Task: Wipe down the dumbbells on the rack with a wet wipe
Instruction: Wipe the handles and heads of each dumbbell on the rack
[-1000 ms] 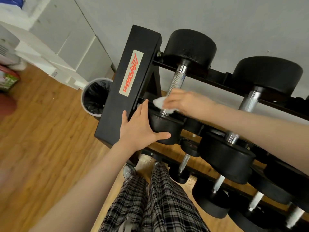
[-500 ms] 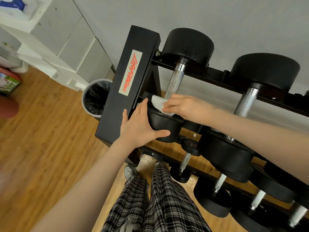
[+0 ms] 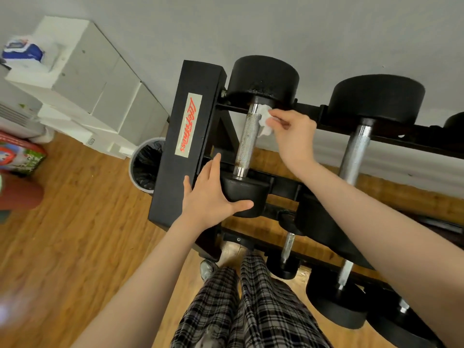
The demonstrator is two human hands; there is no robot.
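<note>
The right hand [image 3: 295,136] is pinching a crumpled wet wipe [image 3: 265,119] between closed fingers [image 3: 277,116], pressing it against the far end of the dumbbell [image 3: 247,139] handle, just below the far weight head. The left hand [image 3: 213,197] is lying with spread fingers [image 3: 216,164] cupped around the near head, thumb underneath, partly hiding it. This dumbbell is sitting at the left end of the rack [image 3: 185,146], on the top rails. The right forearm is covering part of the neighbouring dumbbell [image 3: 355,151], and the lower tiers are cut off at the frame's right edge.
</note>
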